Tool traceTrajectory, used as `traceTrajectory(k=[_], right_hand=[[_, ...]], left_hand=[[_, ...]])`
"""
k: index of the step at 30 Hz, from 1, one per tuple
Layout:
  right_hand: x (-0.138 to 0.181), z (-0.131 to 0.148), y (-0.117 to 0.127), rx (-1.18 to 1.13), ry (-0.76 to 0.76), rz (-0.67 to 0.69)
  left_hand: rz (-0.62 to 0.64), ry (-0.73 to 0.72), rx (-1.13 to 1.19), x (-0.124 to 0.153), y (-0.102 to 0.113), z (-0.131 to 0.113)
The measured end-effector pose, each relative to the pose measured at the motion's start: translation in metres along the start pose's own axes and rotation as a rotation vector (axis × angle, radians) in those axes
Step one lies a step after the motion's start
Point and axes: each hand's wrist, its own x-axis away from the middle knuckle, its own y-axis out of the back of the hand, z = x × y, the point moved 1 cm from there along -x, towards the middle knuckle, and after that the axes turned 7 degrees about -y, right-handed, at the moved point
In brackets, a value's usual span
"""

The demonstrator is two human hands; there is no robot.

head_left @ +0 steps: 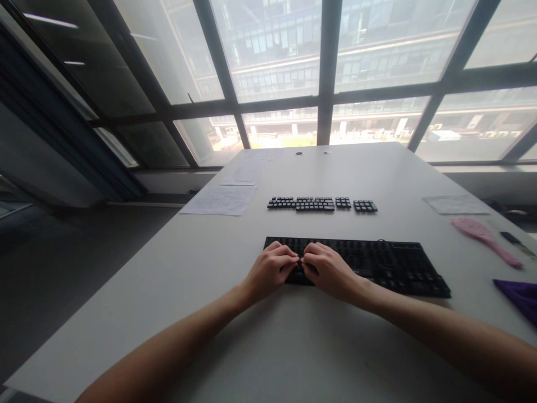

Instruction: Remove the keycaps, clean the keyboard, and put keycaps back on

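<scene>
A black keyboard (377,263) with its keycaps taken off lies on the white table (260,336) in front of me. Both of my hands rest on its left part, knuckles up and fingers curled. My left hand (271,271) and my right hand (329,271) meet fingertip to fingertip over one spot near the front edge, pinched together. What they hold there is too small to make out. Beyond the keyboard, the removed black keycaps (321,204) lie in neat rows laid out like a keyboard.
Printed paper sheets (222,200) lie at the table's far left, and another sheet (455,204) at the right. A pink hairbrush (484,234), a small dark tool (514,239) and a purple cloth (520,294) sit at the right edge. Large windows stand behind the table.
</scene>
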Motion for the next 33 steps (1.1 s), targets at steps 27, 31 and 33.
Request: traceTrajectory(k=[27, 31, 33], right_hand=[[-0.013, -0.011, 0.024, -0.058, -0.122, -0.051], [-0.055, -0.044, 0.032, 0.128, -0.237, -0.055], [-0.081, -0.064, 0.031, 0.265, -0.242, -0.031]], left_hand=[[-0.041, 0.15, 0.091, -0.023, 0.013, 0.02], [-0.107, 0.165, -0.058, -0.061, 0.017, 0.062], [-0.085, 0.152, -0.188, -0.083, 0.011, 0.085]])
